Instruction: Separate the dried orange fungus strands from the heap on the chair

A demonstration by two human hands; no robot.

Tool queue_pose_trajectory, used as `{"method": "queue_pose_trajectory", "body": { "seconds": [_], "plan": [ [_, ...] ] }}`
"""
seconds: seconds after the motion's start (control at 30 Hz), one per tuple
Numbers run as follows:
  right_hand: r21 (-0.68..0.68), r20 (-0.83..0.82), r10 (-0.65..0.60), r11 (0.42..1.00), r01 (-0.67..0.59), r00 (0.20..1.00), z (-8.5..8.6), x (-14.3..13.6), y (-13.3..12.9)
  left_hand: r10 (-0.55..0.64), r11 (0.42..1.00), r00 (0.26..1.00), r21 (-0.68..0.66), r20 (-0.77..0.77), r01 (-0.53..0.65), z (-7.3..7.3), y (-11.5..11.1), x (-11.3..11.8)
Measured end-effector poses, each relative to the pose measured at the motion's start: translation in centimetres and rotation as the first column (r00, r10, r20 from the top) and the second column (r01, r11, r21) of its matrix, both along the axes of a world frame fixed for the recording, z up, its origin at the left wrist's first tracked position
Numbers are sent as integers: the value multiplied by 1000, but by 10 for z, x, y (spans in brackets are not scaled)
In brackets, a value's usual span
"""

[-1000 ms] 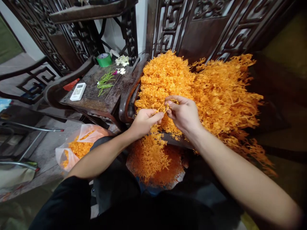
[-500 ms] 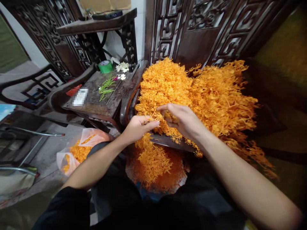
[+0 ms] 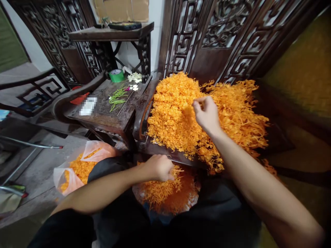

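A large heap of orange branching sprigs [image 3: 176, 113], plastic-looking, covers a dark wooden chair seat. My right hand [image 3: 207, 115] is over the middle of this heap, thumb and fingertips pinched together; whatever may be between them is too small to make out. Lower down, my left hand [image 3: 160, 167] is closed, knuckles up, above a round tub [image 3: 191, 205] between the knees. Loose orange strands [image 3: 160, 193] lie in the tub. Some strands show right beside the left fingers, but the curled fingers hide what they hold.
Left of the chair, a wooden side table [image 3: 103, 119] bears green tape [image 3: 116, 75], green stems [image 3: 118, 98], white flowers [image 3: 134, 77] and a blurred white item [image 3: 88, 106]. A plastic bag [image 3: 89, 150] of orange pieces sits on the floor. Carved wooden panels [image 3: 214, 51] stand behind.
My hands were together at the heap's front edge, the left pinching an orange sprig. Now the left has dropped to the tub, and the right has moved up and right over the heap, its fingers closing.
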State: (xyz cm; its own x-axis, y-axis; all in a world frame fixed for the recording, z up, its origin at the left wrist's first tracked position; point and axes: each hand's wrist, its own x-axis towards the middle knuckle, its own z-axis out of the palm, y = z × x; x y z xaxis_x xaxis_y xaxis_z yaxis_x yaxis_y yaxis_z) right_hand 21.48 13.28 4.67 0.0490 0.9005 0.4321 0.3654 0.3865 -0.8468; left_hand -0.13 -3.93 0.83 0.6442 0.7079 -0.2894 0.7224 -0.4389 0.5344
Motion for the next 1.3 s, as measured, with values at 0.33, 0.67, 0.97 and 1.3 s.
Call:
{"method": "queue_pose_trajectory", "body": {
  "seconds": [0.33, 0.67, 0.97, 1.3],
  "plan": [
    [117, 922, 88, 865, -488, 376, -19, -48, 43, -104, 993, 988, -62, -117, 97, -48, -22, 16],
    [347, 561, -52, 921, -178, 826, 29, -11, -26, -2, 984, 999, -178, 53, 11, -23, -1, 8],
    [-342, -460, 465, 694, -634, 756, -5, -21, -134, 769, 637, 351, -685, 535, -353, 43, 46, -4],
    [-285, -263, 373, 851, -441, 890, -16, -16, -142, 756, 654, 137, -729, 640, -203, 44, 52, 9]
  ]
}}
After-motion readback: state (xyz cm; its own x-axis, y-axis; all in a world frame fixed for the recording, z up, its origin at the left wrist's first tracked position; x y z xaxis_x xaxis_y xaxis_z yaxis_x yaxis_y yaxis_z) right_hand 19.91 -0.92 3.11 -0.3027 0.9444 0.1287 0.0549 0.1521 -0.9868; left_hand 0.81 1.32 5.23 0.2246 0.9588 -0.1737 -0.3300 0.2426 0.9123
